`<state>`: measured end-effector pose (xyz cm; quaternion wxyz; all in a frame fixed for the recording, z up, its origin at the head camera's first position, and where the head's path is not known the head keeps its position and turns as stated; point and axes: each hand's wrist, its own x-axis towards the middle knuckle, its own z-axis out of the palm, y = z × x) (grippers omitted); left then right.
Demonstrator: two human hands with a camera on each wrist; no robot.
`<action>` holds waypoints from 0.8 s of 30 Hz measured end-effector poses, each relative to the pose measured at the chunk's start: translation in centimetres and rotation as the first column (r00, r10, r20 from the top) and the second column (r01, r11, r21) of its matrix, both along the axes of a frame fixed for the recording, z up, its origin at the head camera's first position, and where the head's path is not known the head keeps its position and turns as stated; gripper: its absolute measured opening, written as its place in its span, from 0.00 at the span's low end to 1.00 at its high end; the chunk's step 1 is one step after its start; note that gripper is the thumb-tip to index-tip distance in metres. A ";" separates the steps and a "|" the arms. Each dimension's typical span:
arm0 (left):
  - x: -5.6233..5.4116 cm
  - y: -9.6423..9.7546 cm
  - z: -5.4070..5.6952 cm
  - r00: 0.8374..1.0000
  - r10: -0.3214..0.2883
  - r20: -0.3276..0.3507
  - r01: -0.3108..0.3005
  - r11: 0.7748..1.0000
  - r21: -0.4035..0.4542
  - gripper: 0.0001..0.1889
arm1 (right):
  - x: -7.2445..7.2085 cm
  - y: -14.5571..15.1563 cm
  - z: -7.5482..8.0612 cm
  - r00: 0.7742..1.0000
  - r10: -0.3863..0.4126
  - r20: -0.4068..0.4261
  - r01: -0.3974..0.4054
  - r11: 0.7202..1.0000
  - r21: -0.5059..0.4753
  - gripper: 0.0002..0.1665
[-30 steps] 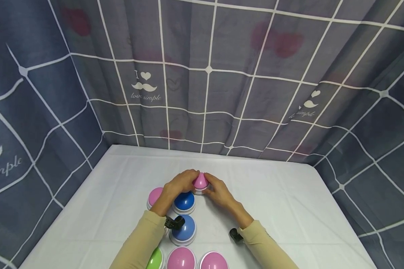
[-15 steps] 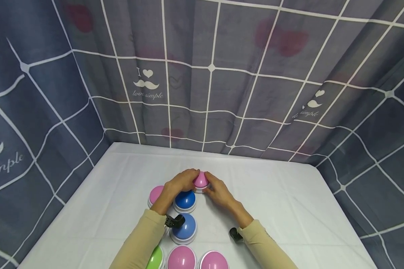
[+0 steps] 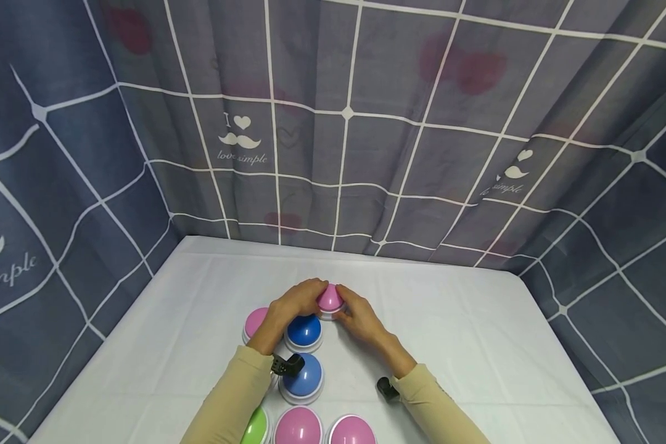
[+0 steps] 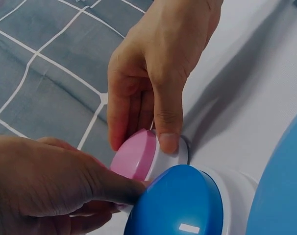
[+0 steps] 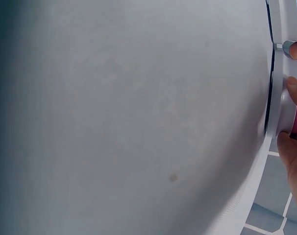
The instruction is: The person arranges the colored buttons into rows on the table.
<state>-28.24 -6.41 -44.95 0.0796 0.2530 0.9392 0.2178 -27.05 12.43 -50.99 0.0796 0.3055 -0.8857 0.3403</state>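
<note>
At the far end of the group stands a pink domed push button (image 3: 330, 298) on a white base, held from both sides. My left hand (image 3: 298, 300) grips its left side, its thumb passing close by a dark blue domed push button (image 3: 304, 331). From the right, my right hand (image 3: 361, 316) pinches the same pink button. In the left wrist view, the right thumb presses the white base while the other fingers reach round the pink dome (image 4: 135, 155). Fingers (image 5: 296, 90) show at the white base in the right wrist view, where most of the right hand is cut off.
Nearer the body are a lighter blue button (image 3: 302, 377), a green button (image 3: 256, 427) partly under the left sleeve, and two pink ones (image 3: 298, 427) at the front edge. Another pink button (image 3: 254, 321) sits left of the left wrist. A checked curtain (image 3: 311, 142) encloses the white table (image 3: 466, 345).
Both hands keep their hold on the far pink button and have not visibly moved. Only the head view shifts slightly.
</note>
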 end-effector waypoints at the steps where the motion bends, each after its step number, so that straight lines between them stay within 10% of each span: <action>1: 0.0 0.0 0.0 1.000 -0.001 0.002 0.001 1.000 -0.002 0.35 | 0.0 0.0 0.0 1.000 -0.002 0.005 0.002 1.000 0.003 0.37; 24: 0.0 -0.6 -0.1 0.998 0.000 0.057 -0.005 0.996 0.093 0.38 | 0.3 0.3 0.4 0.998 0.004 0.059 -0.006 0.999 0.031 0.42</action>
